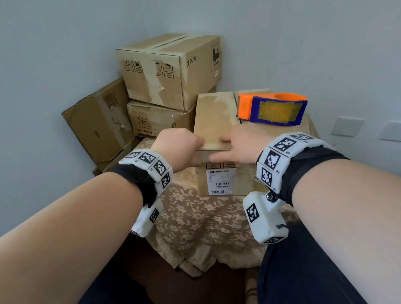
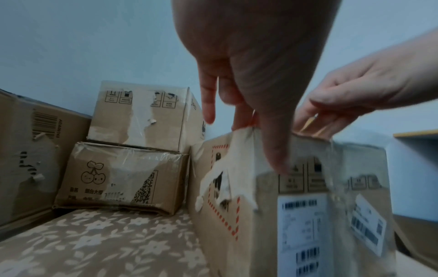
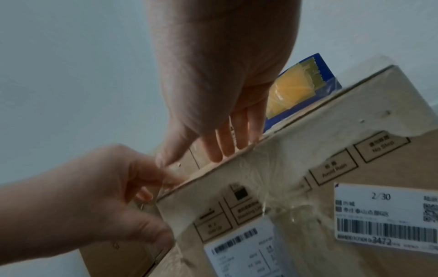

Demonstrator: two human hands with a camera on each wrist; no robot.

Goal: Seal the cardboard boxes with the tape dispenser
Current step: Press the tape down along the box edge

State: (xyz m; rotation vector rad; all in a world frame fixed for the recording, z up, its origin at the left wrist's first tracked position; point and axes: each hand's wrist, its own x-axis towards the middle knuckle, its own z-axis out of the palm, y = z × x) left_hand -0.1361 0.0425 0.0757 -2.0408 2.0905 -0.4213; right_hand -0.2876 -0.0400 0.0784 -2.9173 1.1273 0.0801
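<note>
My left hand (image 1: 178, 145) curls its grip over the near top edge of the box (image 1: 215, 119), thumb down its front. My right hand (image 1: 240, 145) lies flat on the flap, grip wide. The dispenser (image 1: 271, 108) sits atop the box's far side.

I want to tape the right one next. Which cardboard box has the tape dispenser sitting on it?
The front cardboard box with white shipping labels, under both hands: the orange-and-blue tape dispenser rests on its top. The stacked boxes behind carry none.
</note>
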